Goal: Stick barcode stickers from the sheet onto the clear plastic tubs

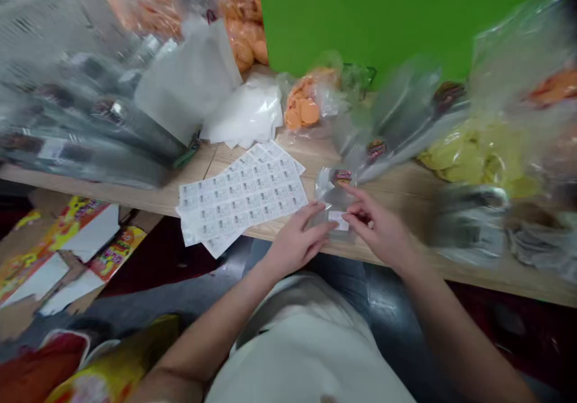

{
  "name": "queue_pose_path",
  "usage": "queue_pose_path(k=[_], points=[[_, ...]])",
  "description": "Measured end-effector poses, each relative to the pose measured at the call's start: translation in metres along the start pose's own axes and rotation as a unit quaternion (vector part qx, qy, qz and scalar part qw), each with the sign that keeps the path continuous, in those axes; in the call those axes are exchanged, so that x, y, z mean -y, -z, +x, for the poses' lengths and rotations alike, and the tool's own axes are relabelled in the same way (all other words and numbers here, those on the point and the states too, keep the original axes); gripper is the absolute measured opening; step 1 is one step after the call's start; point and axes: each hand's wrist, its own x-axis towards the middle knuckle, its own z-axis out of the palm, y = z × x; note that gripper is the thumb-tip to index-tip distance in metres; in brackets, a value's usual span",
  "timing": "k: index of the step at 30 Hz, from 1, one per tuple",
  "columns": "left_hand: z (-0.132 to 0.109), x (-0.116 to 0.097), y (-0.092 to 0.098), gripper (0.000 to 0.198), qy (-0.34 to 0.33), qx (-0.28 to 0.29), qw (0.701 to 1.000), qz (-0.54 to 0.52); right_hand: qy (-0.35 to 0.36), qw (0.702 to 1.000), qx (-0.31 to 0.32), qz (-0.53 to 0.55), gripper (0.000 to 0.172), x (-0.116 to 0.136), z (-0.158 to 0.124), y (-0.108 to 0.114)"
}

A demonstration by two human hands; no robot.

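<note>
R hand (pixel 376 226) pinches label (pixel 338 220) on small clear bag (pixel 334 196), fingers closed; L hand (pixel 300 236) half open, fingertips touching bag edge; bag lies on counter (pixel 396 211); label sheets (pixel 241 196) just beside L hand.

Print on the label sheets (pixel 243 196) left of the left hand (pixel 297 238): too small to read. Small white label (pixel 338 220) partly hidden under the right hand (pixel 381 229). Plastic bags (pixel 523 54) beyond that hand: blurred, cut off by the edge.
</note>
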Motion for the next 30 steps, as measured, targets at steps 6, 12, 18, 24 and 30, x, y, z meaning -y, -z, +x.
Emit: queue_pose_path(k=[6, 12, 18, 24, 30], points=[[0.004, -0.001, 0.003, 0.034, 0.002, 0.001, 1.0, -0.009, 0.05, 0.933, -0.28, -0.22, 0.052, -0.007, -0.024, -0.009], [0.014, -0.008, 0.015, 0.051, 0.027, 0.045, 0.999, -0.016, 0.119, 0.947, -0.134, -0.267, 0.059, -0.017, -0.025, -0.042], [0.003, 0.002, 0.023, 0.049, 0.202, -0.134, 0.963, -0.121, 0.137, 0.965, -0.176, -0.139, 0.059, -0.022, -0.038, -0.024], [-0.047, 0.038, 0.057, 0.03, 0.376, -0.252, 0.89, 0.047, 0.013, 0.941, -0.32, 0.112, 0.058, -0.05, -0.104, 0.024], [-0.004, -0.046, 0.049, 0.032, 0.356, 0.028, 0.851, -0.385, 0.018, 0.949, -0.31, 0.057, 0.06, -0.042, -0.113, 0.025]])
